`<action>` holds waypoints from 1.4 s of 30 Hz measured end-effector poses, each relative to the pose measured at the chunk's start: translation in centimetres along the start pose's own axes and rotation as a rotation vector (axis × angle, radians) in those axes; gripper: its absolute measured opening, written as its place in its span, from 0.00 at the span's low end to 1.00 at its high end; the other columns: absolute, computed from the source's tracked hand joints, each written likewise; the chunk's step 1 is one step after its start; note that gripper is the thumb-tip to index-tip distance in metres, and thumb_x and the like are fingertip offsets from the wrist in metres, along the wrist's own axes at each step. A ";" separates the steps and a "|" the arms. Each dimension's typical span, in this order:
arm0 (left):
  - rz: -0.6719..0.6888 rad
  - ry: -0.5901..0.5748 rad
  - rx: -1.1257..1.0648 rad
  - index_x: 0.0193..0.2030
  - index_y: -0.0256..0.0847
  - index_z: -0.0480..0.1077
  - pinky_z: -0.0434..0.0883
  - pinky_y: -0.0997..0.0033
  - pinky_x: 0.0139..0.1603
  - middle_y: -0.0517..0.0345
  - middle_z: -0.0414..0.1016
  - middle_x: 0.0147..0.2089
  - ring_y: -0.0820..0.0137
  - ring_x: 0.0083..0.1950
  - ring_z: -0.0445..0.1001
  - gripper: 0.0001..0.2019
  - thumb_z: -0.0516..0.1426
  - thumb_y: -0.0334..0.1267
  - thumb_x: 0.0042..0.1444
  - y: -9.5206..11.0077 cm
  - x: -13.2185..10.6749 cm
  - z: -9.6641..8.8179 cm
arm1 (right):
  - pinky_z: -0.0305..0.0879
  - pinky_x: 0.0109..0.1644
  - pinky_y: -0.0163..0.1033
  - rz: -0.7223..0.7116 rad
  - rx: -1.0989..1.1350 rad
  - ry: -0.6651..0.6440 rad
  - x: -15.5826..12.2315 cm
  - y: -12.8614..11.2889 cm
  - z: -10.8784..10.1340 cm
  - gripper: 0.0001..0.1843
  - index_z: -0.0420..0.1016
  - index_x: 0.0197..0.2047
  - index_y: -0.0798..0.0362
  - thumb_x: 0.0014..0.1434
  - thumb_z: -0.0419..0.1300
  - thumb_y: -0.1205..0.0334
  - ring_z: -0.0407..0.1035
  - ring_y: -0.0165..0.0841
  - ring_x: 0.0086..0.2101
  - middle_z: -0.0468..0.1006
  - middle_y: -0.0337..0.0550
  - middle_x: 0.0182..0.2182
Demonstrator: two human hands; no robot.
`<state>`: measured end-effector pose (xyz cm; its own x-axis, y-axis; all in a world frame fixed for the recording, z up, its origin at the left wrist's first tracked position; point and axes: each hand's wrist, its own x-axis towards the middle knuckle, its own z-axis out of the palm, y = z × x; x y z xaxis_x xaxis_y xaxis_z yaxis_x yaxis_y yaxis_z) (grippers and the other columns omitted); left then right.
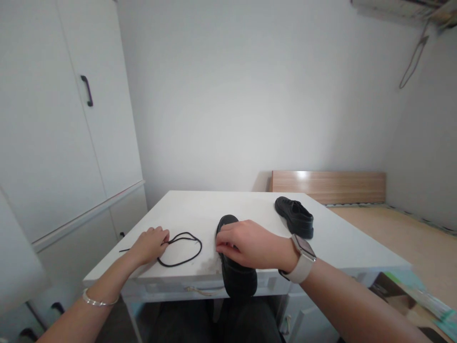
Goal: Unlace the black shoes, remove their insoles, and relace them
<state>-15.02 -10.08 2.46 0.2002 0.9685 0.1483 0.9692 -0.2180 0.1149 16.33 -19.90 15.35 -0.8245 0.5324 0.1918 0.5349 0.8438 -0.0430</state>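
My left hand [152,243] rests at the left of the white table with its fingers closed on a black shoelace [180,263]. The lace lies in a loop to the right of the hand, and one end sticks out on the left. A black shoe [240,281] stands at the table's front edge, toe away from me, its heel jutting past the edge. Over its middle is my right hand [243,243], fingers curled and closed on the shoe's upper. The hand hides the eyelets and most of the opening.
A second black shoe [295,218], with laces in it, stands farther back on the right of the white table [214,202]. White cabinets [71,143] rise on the left. A bed with a wooden headboard [328,186] is at the right, and a box [396,295] sits at the lower right.
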 end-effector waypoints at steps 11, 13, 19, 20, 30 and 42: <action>0.371 -0.039 -0.758 0.37 0.42 0.67 0.64 0.71 0.38 0.60 0.72 0.32 0.66 0.36 0.70 0.12 0.53 0.48 0.62 9.0 -4.4 -9.2 | 0.61 0.55 0.44 0.022 0.176 0.346 1.8 -0.5 2.0 0.20 0.68 0.55 0.57 0.62 0.63 0.61 0.66 0.41 0.51 0.73 0.54 0.52; 0.403 -0.060 -0.840 0.37 0.42 0.68 0.63 0.73 0.34 0.60 0.71 0.31 0.68 0.33 0.68 0.12 0.54 0.48 0.62 10.6 -5.3 -10.7 | 0.64 0.50 0.41 0.064 0.322 0.337 2.0 -0.9 1.9 0.18 0.67 0.54 0.55 0.62 0.63 0.62 0.70 0.38 0.45 0.77 0.49 0.46; 0.356 -0.094 -0.933 0.35 0.40 0.71 0.60 0.75 0.30 0.63 0.63 0.25 0.71 0.28 0.63 0.14 0.55 0.49 0.61 10.7 -5.6 -11.0 | 0.59 0.32 0.32 0.188 0.584 0.362 0.2 -0.2 0.3 0.10 0.75 0.43 0.54 0.67 0.52 0.66 0.63 0.28 0.26 0.69 0.34 0.24; 0.346 -0.100 -0.949 0.34 0.40 0.71 0.60 0.74 0.30 0.63 0.63 0.25 0.71 0.28 0.63 0.14 0.55 0.49 0.61 10.3 -5.5 -10.7 | 0.58 0.31 0.32 0.204 0.612 0.384 -0.3 0.2 0.0 0.10 0.75 0.43 0.55 0.67 0.52 0.65 0.62 0.28 0.26 0.69 0.34 0.24; 0.278 -0.254 -1.285 0.38 0.39 0.70 0.65 0.73 0.34 0.60 0.72 0.28 0.71 0.31 0.69 0.10 0.60 0.44 0.59 9.5 -5.6 -9.7 | 0.61 0.32 0.34 0.306 0.638 0.572 -3.3 2.6 -0.3 0.12 0.79 0.41 0.54 0.65 0.56 0.58 0.65 0.30 0.28 0.75 0.39 0.27; 0.146 -0.292 -1.825 0.43 0.47 0.69 0.63 0.76 0.29 0.65 0.63 0.26 0.77 0.26 0.61 0.11 0.64 0.41 0.55 8.5 -7.0 -9.9 | 0.58 0.28 0.33 0.389 0.707 0.706 -3.9 4.3 -0.1 0.14 0.77 0.35 0.55 0.62 0.59 0.52 0.63 0.28 0.25 0.76 0.41 0.27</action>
<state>-9.62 -19.88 12.17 0.4651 0.8767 0.1227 -0.3534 0.0568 0.9337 21.91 -18.38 14.55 -0.2056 0.8050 0.5566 0.3230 0.5927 -0.7379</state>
